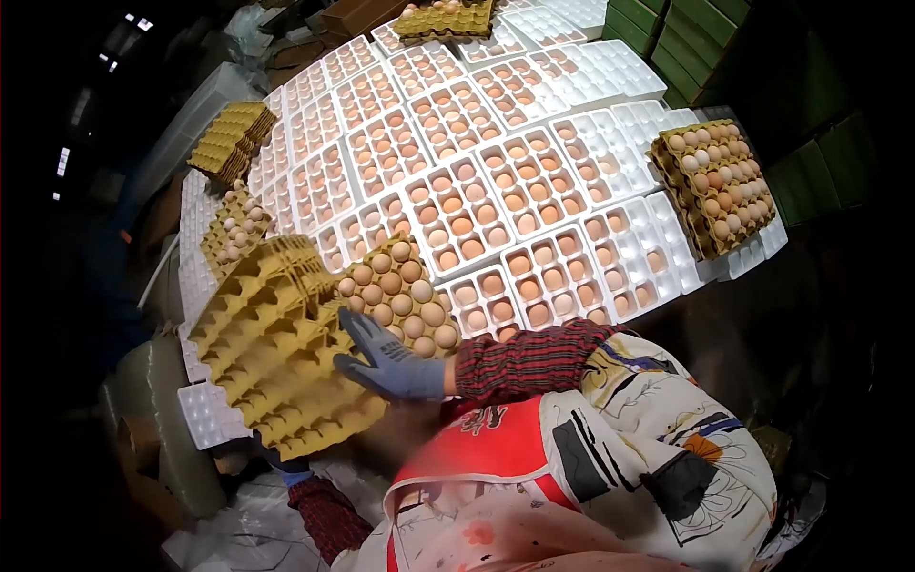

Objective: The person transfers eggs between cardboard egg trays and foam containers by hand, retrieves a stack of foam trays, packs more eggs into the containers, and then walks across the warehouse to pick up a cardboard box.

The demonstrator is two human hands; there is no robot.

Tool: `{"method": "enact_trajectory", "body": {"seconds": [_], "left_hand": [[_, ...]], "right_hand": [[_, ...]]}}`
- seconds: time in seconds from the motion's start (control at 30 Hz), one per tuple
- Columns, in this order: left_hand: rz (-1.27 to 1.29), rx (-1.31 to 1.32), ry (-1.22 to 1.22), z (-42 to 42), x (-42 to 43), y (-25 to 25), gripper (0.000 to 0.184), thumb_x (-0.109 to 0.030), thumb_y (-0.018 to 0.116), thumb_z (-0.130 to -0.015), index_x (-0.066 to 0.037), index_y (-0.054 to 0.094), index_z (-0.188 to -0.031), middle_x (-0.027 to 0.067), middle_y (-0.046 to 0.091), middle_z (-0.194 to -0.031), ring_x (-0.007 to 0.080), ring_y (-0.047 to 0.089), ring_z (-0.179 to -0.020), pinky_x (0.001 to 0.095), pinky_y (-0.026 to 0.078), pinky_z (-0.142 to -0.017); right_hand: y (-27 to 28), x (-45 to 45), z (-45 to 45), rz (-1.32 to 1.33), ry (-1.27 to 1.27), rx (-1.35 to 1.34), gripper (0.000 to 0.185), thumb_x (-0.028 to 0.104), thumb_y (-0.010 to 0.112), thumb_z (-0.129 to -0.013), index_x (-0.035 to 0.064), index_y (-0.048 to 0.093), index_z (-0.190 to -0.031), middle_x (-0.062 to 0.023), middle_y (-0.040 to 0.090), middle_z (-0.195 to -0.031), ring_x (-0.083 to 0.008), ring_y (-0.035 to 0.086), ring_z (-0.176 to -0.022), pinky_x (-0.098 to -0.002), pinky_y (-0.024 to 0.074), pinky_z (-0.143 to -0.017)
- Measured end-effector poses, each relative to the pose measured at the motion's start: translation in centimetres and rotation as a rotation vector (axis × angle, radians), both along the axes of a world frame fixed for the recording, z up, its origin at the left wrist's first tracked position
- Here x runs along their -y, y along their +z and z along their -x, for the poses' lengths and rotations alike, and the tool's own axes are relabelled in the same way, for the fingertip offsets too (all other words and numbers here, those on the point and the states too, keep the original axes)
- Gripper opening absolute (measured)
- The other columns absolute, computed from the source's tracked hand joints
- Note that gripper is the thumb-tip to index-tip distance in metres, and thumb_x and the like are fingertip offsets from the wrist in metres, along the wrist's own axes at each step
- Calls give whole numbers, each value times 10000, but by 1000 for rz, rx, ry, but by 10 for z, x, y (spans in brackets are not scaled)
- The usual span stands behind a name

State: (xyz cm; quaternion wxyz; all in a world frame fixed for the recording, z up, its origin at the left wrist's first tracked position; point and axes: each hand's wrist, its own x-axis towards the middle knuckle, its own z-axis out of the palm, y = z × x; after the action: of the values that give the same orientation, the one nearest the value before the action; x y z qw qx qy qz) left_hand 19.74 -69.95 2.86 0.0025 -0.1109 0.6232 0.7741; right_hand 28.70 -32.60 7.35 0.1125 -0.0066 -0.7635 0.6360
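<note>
One gloved hand (pixel 398 364), the right, is touching yellowish egg trays (pixel 278 355) with fingers spread, while the left hand (pixel 277 458) is lying half-hidden below, grip unclear.

Blue-grey glove (pixel 405 369), checked sleeves (pixel 534 362), red apron (pixel 467 448), patterned white top (pixel 658 429)

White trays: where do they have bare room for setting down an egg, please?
The white trays show empty cups toward the right, beside the loaded egg stack, and farther back, beside the green crates. It is crowded in the middle, where eggs fill most cups, and by the right hand, against the yellow cartons.
</note>
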Motion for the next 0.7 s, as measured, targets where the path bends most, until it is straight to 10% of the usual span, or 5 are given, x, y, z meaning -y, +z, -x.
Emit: {"method": "enact_trajectory", "body": {"seconds": [0.2,0.27,0.4,0.6,0.7], "left_hand": [[915,-33,-9,39,11,-38,506,-391,447,-1010,-21,472,-1355,127,569,-1284,271,612,-1086,363,506,-948],[1130,-39,-156,47,-16,-63,496,-375,456,-1009,-15,477,-1349,127,574,-1277,267,613,-1084,362,505,-949],[1366,-65,-332,55,-54,-97,474,-341,474,-1007,-3,489,-1339,128,584,-1263,259,615,-1080,359,503,-953],[1470,-109,-394,57,-102,-104,442,-291,502,-1005,15,505,-1323,130,599,-1242,247,619,-1075,354,499,-957],[1414,-262,-279,47,-136,-81,426,-266,516,-1004,24,514,-1316,131,606,-1231,241,621,-1072,352,497,-960]], "right_hand": [[-34,55,124,-40,408,237,879,668,374,-924,67,208,-1544,-262,170,-1579,-424,143,-1469,-462,174,-1186],[-100,107,151,-82,149,153,633,474,512,-947,10,455,-1373,-258,513,-1347,-400,514,-1224,-445,402,-1039],[-59,28,53,222,509,126,523,337,537,-972,-15,475,-1354,-203,561,-1313,-322,553,-1190,-377,452,-979],[-45,-121,-139,382,115,199,540,225,639,-951,-4,455,-1403,-133,642,-1227,-182,612,-1078,-310,483,-931],[-33,-209,-229,-102,-401,320,402,249,649,-944,53,601,-1293,-127,669,-1171,-195,651,-1022,-324,510,-890]]}}
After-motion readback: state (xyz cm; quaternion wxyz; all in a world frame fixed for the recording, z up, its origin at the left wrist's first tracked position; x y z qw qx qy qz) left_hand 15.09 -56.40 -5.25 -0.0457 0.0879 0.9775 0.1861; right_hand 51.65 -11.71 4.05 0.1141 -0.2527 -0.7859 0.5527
